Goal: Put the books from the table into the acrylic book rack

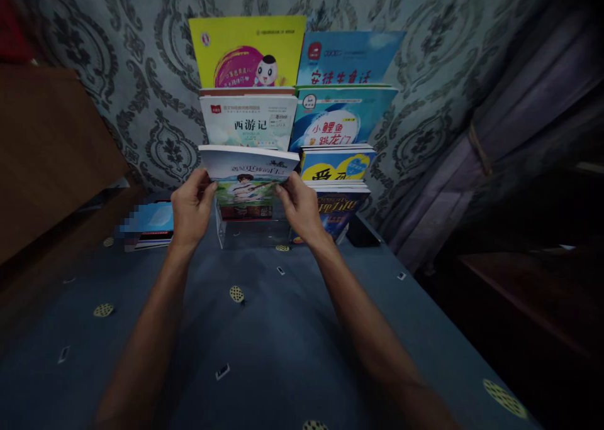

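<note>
Between my two hands is a thin book (245,188) with a figure playing a guitar on its cover, held nearly upright. My left hand (192,207) pinches its left edge, and my right hand (302,207) grips the right edge. The book is at the front left of a clear tiered book rack (255,234). Behind it on the rack stand a white book (250,122) and a yellow book (250,46). In the right column are a blue book (352,56), a teal book (344,115), a yellow-and-blue book (337,165) and a dark blue book (342,207).
A small stack of books (153,222) lies left of the rack. A dark flat object (362,236) rests at its right. The patterned cloth (264,329) covers the table, a wooden cabinet (51,153) borders the left, and a curtain (472,147) hangs at right.
</note>
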### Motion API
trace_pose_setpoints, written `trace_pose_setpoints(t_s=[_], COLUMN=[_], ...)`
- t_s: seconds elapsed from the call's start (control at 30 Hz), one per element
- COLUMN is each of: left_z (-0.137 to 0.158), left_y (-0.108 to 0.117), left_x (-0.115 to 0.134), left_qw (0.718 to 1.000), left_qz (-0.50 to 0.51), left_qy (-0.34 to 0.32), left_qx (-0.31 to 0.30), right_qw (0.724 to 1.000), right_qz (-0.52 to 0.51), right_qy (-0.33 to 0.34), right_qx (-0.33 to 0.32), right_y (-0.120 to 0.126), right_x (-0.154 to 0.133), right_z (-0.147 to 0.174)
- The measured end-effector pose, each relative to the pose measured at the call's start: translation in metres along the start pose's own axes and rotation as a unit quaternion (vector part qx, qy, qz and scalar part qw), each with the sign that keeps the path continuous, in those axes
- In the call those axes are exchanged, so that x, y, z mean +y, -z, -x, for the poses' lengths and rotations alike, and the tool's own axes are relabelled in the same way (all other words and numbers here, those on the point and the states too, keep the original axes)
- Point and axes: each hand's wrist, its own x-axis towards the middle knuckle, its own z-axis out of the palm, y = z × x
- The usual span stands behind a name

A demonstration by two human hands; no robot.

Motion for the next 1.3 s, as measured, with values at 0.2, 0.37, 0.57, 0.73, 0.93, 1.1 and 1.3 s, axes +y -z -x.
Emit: trace_pose_setpoints(t_s=[0.2, 0.37, 0.57, 0.73, 0.93, 1.1, 1.3], left_z=[0.001, 0.002, 0.006, 0.011, 0.017, 0.019, 0.022], left_y=[-0.006, -0.011, -0.015, -0.021, -0.028, -0.031, -0.035], left_x=[-0.012, -0.013, -0.023, -0.030, -0.024, -0.021, -0.027], left_qw=[1.000, 1.000, 0.998, 0.996, 0.992, 0.983, 0.980], left_qz=[0.007, -0.010, -0.042, -0.073, -0.117, -0.180, -0.195], left_qy=[0.012, 0.005, 0.023, 0.023, 0.012, 0.025, 0.025], left_qx=[-0.007, -0.013, -0.040, -0.049, -0.038, -0.031, -0.031], right_qw=[0.998, 0.994, 0.987, 0.986, 0.985, 0.981, 0.979], right_qz=[0.053, 0.104, 0.146, 0.156, 0.165, 0.170, 0.176], right_qy=[-0.018, -0.039, -0.047, -0.045, -0.048, -0.091, -0.095], right_qx=[-0.018, -0.018, -0.037, -0.033, -0.021, -0.029, -0.028], right_y=[-0.003, -0.005, -0.012, -0.019, -0.021, -0.022, -0.025], right_x=[0.001, 0.005, 0.011, 0.019, 0.018, 0.013, 0.019], right_z=[0.001, 0.002, 0.003, 0.006, 0.006, 0.006, 0.009])
